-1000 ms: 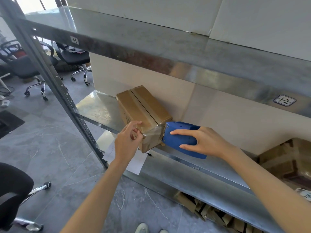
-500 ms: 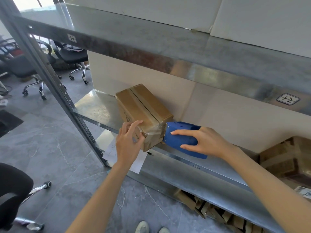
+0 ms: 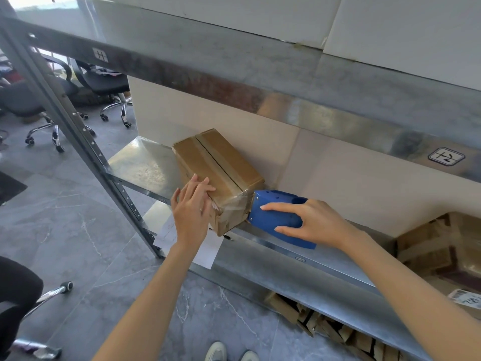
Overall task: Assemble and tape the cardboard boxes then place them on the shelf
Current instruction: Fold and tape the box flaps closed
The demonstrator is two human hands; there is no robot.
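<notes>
Centrally, the cardboard box (image 3: pixel 221 168) sits on the middle metal shelf (image 3: pixel 140 165), its near end at the front edge and its taped top seam running away from the viewer. The left hand (image 3: pixel 191 212) grips nothing: its fingers (image 3: pixel 201 186) lie straight and together, flat against the box's near left top edge. The right hand (image 3: pixel 317 222) holds the blue tape dispenser (image 3: pixel 276 214), finger and thumb clasping its sides. The dispenser's toothed end touches the box's near end face, where clear tape (image 3: pixel 231 207) lies across the cardboard.
</notes>
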